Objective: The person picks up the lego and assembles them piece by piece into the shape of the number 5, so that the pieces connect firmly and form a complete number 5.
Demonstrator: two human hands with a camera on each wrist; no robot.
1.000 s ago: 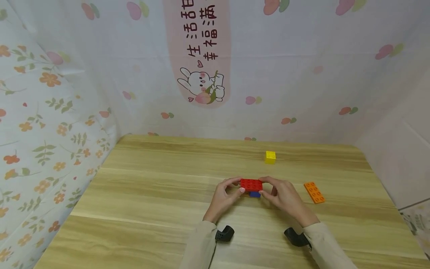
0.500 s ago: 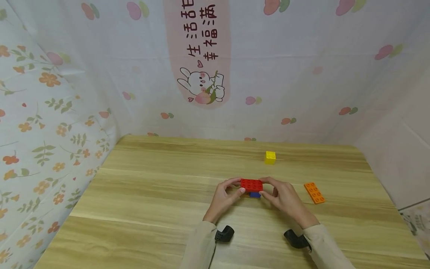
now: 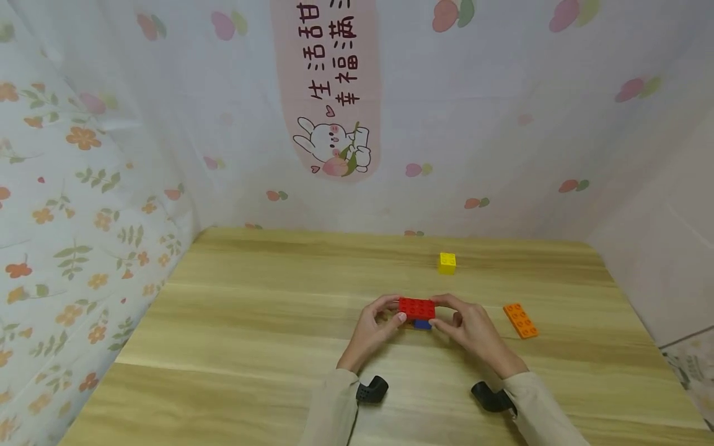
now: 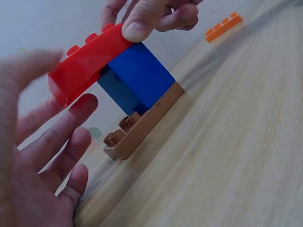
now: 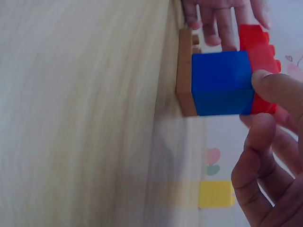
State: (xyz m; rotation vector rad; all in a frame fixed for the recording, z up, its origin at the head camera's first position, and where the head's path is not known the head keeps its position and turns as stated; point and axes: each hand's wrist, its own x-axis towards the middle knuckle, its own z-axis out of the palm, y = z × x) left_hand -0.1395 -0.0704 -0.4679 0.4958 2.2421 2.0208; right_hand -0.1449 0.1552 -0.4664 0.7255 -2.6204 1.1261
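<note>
A red building brick with studs on top lies across a blue block. Under the blue block is a flat brown brick on the wooden table; its studs stick out on the left side. My left hand pinches the red brick's left end between thumb and fingers. At the opposite end, the thumb and fingers of my right hand grip the red brick just above the blue block. In the left wrist view the red brick's left part overhangs the brown studs with a gap between.
An orange flat brick lies on the table right of my right hand. Farther back stands a small yellow brick. A patterned cloth hangs behind the table's far edge.
Both hands keep their grip on the red brick, and the bricks stay in place. Only the head view has shifted slightly.
</note>
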